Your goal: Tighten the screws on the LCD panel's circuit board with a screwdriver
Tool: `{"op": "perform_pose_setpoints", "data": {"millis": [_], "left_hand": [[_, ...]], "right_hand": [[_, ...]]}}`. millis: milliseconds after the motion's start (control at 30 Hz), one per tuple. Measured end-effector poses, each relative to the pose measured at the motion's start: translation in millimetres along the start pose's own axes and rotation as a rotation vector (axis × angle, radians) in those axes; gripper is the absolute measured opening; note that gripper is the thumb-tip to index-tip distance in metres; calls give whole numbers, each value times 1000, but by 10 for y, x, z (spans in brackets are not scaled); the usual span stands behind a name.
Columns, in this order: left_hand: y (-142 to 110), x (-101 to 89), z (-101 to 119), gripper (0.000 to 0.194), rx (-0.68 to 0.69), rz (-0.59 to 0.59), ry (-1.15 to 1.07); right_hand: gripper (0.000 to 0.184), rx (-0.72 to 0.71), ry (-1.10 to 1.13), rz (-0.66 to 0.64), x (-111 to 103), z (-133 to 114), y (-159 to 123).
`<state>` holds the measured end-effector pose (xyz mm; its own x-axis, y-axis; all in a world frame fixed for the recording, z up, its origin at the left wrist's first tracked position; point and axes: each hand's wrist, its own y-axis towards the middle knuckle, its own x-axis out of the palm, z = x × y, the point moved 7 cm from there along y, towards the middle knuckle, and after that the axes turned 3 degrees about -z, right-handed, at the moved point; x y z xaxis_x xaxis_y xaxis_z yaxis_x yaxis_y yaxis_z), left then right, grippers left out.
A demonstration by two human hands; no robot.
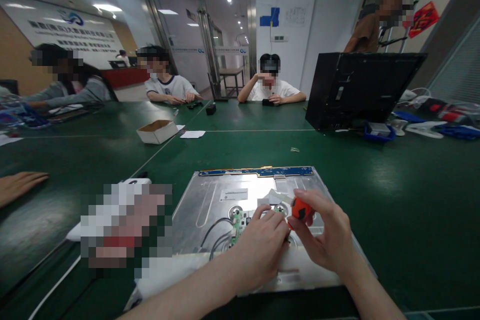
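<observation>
Head view: at lower centre, the right hand (324,232) pinches an orange-and-black tool (301,208); the left hand (264,240) is curled, its grip hidden. The green board (237,220) sits on the metal panel (193,205); work there looks unfinished, completed steps unclear.

Worn on the head, the camera faces forward and down across the table (405,210). The left hand (262,237), right hand (328,232) and panel (213,205) sit near, low in its wide view; the doors (225,15) stand far off, top centre.
</observation>
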<state>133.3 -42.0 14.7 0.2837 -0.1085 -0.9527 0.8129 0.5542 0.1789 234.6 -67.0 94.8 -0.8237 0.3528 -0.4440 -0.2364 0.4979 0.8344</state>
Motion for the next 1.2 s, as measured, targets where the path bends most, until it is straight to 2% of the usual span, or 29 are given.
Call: {"op": "perform_pose_setpoints", "data": {"millis": [267, 533, 967, 1100, 1200], "left_hand": [[10, 0, -4, 21, 17, 26, -28], [-3, -30, -4, 23, 0, -30, -43], [-2, -67, 3, 23, -16, -30, -62], [5, -171, 22, 24, -5, -20, -96], [8, -376, -74, 28, -31, 10, -132]], "right_hand": [[36, -27, -54, 5, 5, -17, 9], [45, -47, -46, 95, -67, -10, -32], [50, -39, -50, 97, -63, -3, -52], [51, -8, -22, 117, -69, 58, -109], [51, 18, 10, 164, -114, 102, -150]]}}
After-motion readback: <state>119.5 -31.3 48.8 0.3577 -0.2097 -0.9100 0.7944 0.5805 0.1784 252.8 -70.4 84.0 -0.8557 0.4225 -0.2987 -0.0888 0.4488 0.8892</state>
